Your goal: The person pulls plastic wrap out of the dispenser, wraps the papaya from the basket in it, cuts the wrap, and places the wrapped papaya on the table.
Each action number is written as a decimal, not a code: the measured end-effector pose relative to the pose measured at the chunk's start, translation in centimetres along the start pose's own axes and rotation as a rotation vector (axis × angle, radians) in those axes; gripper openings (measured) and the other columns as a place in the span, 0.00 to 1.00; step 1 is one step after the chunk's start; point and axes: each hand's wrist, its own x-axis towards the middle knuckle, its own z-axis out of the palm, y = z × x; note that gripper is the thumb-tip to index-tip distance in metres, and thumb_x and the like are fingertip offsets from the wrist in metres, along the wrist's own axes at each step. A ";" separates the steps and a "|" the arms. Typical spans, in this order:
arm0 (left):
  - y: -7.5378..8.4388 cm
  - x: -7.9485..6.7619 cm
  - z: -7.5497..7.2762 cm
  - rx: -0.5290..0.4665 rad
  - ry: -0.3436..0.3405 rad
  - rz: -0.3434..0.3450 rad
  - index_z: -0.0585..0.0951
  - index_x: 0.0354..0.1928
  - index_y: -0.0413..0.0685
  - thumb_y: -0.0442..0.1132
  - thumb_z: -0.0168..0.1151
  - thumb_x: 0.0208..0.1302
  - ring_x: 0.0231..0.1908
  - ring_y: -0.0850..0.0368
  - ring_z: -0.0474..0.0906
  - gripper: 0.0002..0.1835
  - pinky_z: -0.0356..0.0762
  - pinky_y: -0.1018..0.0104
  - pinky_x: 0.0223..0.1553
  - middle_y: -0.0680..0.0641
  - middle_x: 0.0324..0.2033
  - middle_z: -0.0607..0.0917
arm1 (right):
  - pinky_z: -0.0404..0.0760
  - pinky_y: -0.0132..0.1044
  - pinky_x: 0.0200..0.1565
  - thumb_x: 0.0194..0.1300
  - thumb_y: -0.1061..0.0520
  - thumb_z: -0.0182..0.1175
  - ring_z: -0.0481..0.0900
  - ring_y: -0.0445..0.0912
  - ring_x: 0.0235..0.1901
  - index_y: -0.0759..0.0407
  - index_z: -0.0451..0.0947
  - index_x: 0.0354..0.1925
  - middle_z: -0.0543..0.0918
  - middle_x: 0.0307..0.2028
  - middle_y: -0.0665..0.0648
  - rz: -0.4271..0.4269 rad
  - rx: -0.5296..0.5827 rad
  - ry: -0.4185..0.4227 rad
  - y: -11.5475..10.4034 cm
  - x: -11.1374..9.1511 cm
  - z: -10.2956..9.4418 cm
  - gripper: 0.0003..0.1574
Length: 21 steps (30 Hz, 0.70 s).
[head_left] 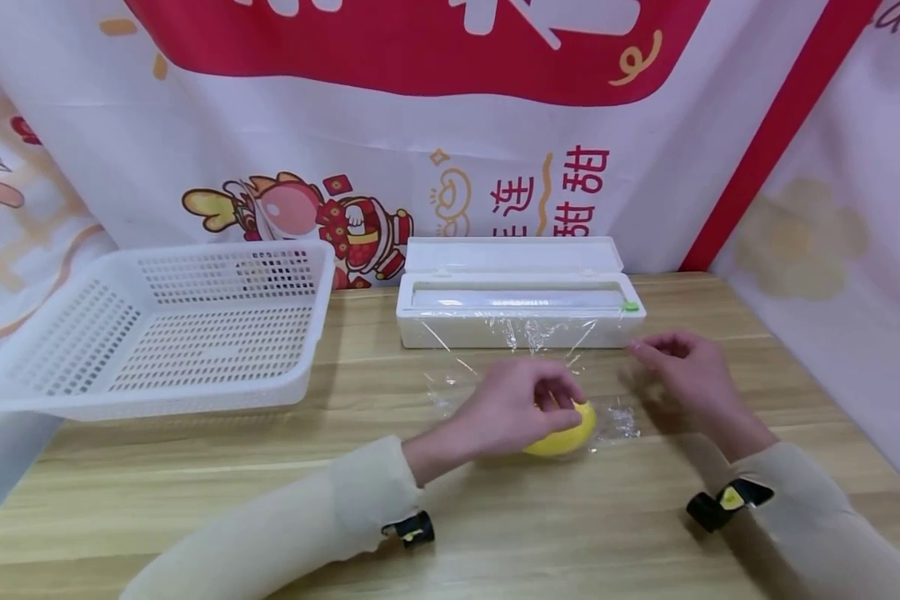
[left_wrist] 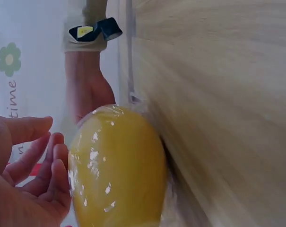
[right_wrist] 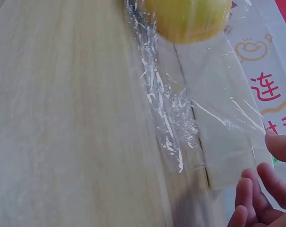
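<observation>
Apparently mid-wrap. Noted left hand (head_left: 506, 408) loosely curled, nothing visibly held; yellow fruit (left_wrist: 119, 165) under cling film (right_wrist: 164, 111) just beside that grip. Noted right hand (head_left: 690, 371) likewise, near dispenser (head_left: 461, 333). Judged film due for cutting free next.

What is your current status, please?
Left hand at yellow fruit; right hand near white box. Fruit under clear film running to box. Basket off left.

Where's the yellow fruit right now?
In the head view, the yellow fruit is right of centre, beside the left hand and in front of the open white wrap box.
</observation>
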 end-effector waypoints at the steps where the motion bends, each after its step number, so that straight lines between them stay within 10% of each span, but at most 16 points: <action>1: 0.2 0.2 0.3 0.020 0.009 0.008 0.88 0.42 0.48 0.34 0.75 0.64 0.31 0.69 0.79 0.06 0.79 0.77 0.37 0.56 0.31 0.87 | 0.84 0.37 0.39 0.73 0.31 0.63 0.80 0.46 0.45 0.57 0.76 0.63 0.82 0.48 0.53 -0.011 0.007 0.015 0.0 0.1 0.0 0.37; 8: 0.9 1.8 1.3 0.255 0.071 -0.031 0.90 0.42 0.56 0.43 0.74 0.67 0.29 0.73 0.78 0.04 0.74 0.77 0.36 0.62 0.29 0.88 | 0.83 0.34 0.45 0.73 0.33 0.63 0.78 0.41 0.45 0.54 0.77 0.62 0.81 0.43 0.41 -0.024 0.069 0.081 -0.1 0.9 -0.4 0.34; 21: 1.2 4.0 3.4 0.332 0.174 0.012 0.90 0.41 0.57 0.43 0.72 0.67 0.30 0.74 0.79 0.03 0.72 0.78 0.36 0.62 0.29 0.90 | 0.82 0.29 0.44 0.72 0.35 0.66 0.78 0.36 0.42 0.46 0.79 0.54 0.81 0.39 0.35 -0.005 0.216 0.164 -0.4 1.9 -0.2 0.23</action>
